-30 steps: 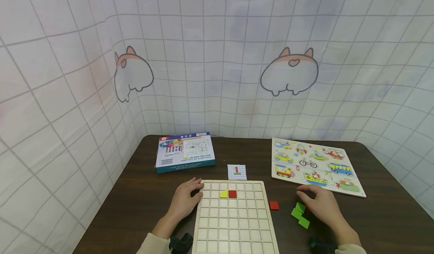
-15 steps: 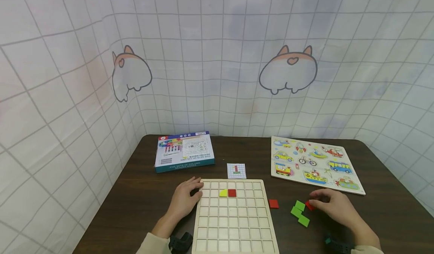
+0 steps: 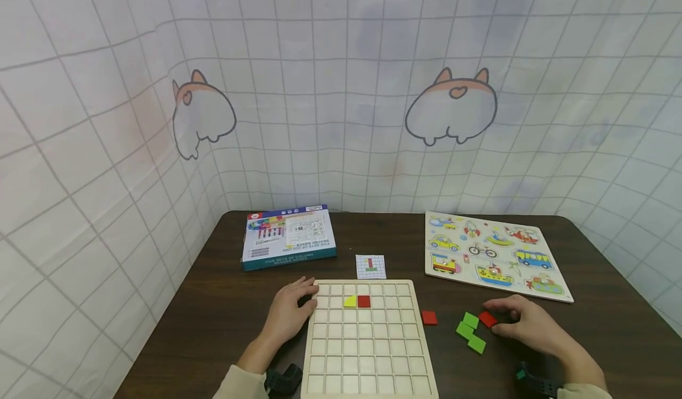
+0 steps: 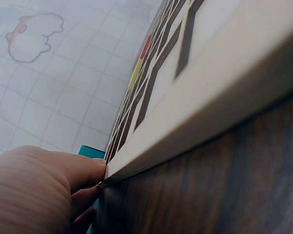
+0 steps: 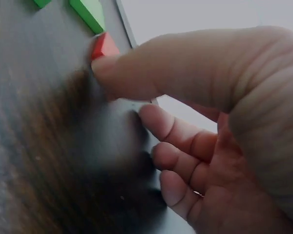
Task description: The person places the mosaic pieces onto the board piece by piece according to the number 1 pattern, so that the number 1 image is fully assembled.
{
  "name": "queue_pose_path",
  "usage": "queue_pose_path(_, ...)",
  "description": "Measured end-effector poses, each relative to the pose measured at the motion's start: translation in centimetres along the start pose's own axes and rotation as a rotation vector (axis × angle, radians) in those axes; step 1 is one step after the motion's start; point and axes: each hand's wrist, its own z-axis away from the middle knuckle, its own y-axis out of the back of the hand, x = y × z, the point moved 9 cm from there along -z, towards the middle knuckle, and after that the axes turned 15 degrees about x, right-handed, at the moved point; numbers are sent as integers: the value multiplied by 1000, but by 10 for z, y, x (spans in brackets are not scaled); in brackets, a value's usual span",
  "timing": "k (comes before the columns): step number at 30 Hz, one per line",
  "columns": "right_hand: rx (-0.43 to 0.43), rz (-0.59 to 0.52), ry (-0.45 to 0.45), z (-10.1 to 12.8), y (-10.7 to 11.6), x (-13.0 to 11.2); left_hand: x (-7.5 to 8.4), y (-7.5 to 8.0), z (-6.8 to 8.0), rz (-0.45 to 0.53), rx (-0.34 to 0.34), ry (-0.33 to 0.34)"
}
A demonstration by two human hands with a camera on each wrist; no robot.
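A pale wooden grid board (image 3: 348, 348) lies in front of me. Set in its upper rows, side by side, are a yellow piece (image 3: 350, 301) with a cut corner and a red square tile (image 3: 364, 301). My left hand (image 3: 288, 310) rests against the board's upper left edge, thumb and fingertips touching its side. Over on the right, my right hand (image 3: 533, 325) pinches another red square tile (image 3: 487, 319) between thumb and index finger, low at the table. The right wrist view shows the thumb tip on that tile (image 5: 105, 45); the index fingertip is hidden there.
Several green tiles (image 3: 464, 330) lie just left of the right hand. One more red tile (image 3: 429, 318) sits beside the board's right edge. Behind the board are a small pattern card (image 3: 370, 267), a boxed set (image 3: 289, 239) and a picture puzzle board (image 3: 495, 256).
My right hand has moved right and nearer to me, from above the green tiles to the red tile beside them, now between thumb and index finger. The left hand stays at the board.
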Motion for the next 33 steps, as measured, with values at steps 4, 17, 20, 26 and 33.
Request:
queue_pose_path(4,5,39,-20,-2,-1,1,-1,0,0,-9,1,4)
queue_pose_path(17,88,128,-50,-7,1,7,0,0,0,-21,3,0)
queue_pose_path(20,118,139,-48,-8,1,8,-1,0,0,-30,4,-1)
queue_pose_path(26,127,139,-59,-8,1,12,0,0,0,-24,2,2)
queue_pose_path(33,162,159,-55,-9,4,11,1,0,-1,-22,2,5)
